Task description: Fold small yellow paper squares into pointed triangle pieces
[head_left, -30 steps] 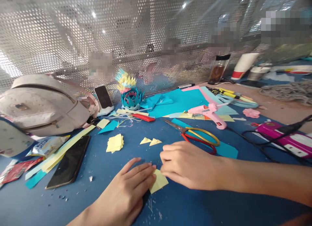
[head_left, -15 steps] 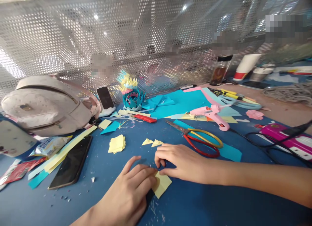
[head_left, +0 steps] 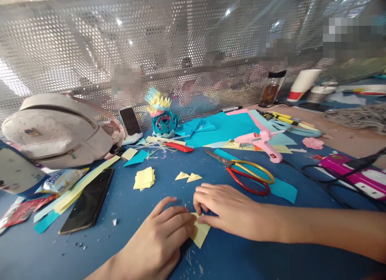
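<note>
A small pale yellow piece of paper (head_left: pixel 200 235) lies on the blue table between my two hands. My left hand (head_left: pixel 161 235) has its fingers on the paper's left edge, hiding part of it. At the upper edge, the curled thumb and forefinger of my right hand (head_left: pixel 221 203) press on the same sheet. Just beyond my hands are two small folded yellow triangles (head_left: pixel 194 177). A stack of yellow paper squares (head_left: pixel 144 178) lies further left. Scissors (head_left: pixel 241 171) with red and yellow handles rest past my right hand.
A black phone (head_left: pixel 89 203) and paper strips (head_left: pixel 78 187) lie at the left by a backpack (head_left: pixel 54 129). At the back stands a folded-paper model (head_left: pixel 164 121). A pink glue gun (head_left: pixel 261 141) and a power strip (head_left: pixel 358 177) with black cables are to the right.
My right hand has shifted slightly down toward me, its fingers further over the paper's upper edge. The left hand has hardly moved.
</note>
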`<action>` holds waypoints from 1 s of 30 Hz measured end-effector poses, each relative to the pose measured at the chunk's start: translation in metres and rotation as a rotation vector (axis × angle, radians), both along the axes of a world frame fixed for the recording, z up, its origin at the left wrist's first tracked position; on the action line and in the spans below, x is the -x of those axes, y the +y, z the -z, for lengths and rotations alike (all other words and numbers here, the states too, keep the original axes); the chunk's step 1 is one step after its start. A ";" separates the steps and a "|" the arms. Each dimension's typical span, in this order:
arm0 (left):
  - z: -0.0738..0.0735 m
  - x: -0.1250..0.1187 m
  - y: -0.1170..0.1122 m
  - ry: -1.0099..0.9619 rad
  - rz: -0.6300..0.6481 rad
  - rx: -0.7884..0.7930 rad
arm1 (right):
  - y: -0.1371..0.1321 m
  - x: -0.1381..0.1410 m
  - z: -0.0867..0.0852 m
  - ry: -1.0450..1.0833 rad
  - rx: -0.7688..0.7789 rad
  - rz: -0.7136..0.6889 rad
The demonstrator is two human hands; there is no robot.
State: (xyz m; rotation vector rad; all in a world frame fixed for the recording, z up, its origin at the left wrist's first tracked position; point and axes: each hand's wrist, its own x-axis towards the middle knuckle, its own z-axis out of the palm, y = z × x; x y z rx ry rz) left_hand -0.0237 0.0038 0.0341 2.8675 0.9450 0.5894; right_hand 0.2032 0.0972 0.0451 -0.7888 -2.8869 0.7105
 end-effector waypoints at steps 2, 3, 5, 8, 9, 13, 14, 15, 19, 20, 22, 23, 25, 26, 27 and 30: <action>-0.001 0.002 0.000 -0.011 0.026 0.016 | 0.001 0.000 -0.001 0.003 0.014 -0.007; -0.002 0.002 0.000 -0.017 0.035 0.027 | 0.002 0.000 -0.001 0.004 0.024 -0.009; -0.002 0.003 0.000 -0.028 0.052 0.043 | 0.002 0.000 -0.002 0.007 0.039 -0.010; -0.003 0.002 0.001 -0.058 0.090 0.059 | 0.003 0.000 -0.002 0.004 0.045 -0.019; -0.004 0.002 0.001 -0.071 0.108 0.063 | 0.003 0.000 -0.002 0.002 0.047 -0.021; -0.004 0.001 0.002 -0.095 0.141 0.066 | 0.005 0.000 -0.003 0.012 0.071 -0.030; -0.003 0.001 0.002 -0.091 0.134 0.053 | 0.006 0.000 -0.004 0.021 0.085 -0.035; -0.003 0.002 0.002 -0.085 0.121 0.041 | 0.006 0.001 -0.005 0.031 0.103 -0.040; -0.001 0.002 0.001 -0.101 0.081 0.017 | 0.006 0.004 -0.011 0.060 0.206 -0.004; -0.001 0.002 0.001 -0.111 0.082 0.032 | 0.006 0.005 -0.012 0.065 0.230 0.019; -0.002 0.002 0.000 -0.120 0.098 0.073 | 0.005 0.006 -0.012 0.089 0.267 0.054; -0.002 0.002 0.000 -0.112 0.114 0.093 | 0.005 0.006 -0.011 0.107 0.277 0.059; -0.003 0.002 0.000 -0.089 0.156 0.104 | 0.005 0.007 -0.008 0.140 0.286 0.046; -0.004 0.002 0.000 -0.069 0.172 0.100 | 0.005 0.007 -0.007 0.151 0.286 0.034; -0.004 0.003 0.000 -0.052 0.178 0.093 | 0.006 0.007 -0.005 0.161 0.282 0.020; -0.005 0.005 0.000 -0.043 0.111 0.063 | 0.008 0.007 0.000 0.197 0.253 -0.035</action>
